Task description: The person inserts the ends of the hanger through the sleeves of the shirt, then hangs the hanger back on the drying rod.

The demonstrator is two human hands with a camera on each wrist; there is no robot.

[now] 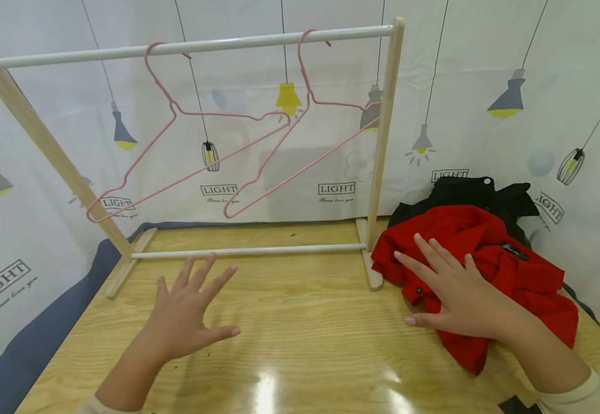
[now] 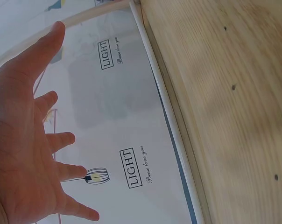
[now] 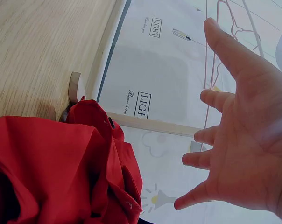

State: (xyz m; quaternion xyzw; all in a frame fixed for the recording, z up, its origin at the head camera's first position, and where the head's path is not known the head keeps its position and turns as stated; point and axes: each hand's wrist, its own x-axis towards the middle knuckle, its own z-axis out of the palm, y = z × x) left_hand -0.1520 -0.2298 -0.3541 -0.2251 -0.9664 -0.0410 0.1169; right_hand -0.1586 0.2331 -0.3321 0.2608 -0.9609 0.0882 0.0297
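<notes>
My left hand (image 1: 180,319) is held over the wooden table with its fingers spread, in front of the rack's lower bar. Nothing is in it, as the left wrist view also shows. To the right, my right hand (image 1: 460,293) hovers with spread fingers over a crumpled red garment (image 1: 527,293). In the right wrist view the red garment (image 3: 52,163) lies apart from the empty right hand (image 3: 248,140). Behind the red cloth a black garment (image 1: 460,192) is bunched up. Two pink hangers, one on the left (image 1: 217,115) and one on the right (image 1: 336,104), hang from the rack.
The clothes rack has a white top bar (image 1: 237,43), wooden posts (image 1: 385,138) and a white lower bar (image 1: 258,250). It stands on the wooden table (image 1: 279,322). A white cloth printed with lamps (image 1: 486,144) covers the wall behind.
</notes>
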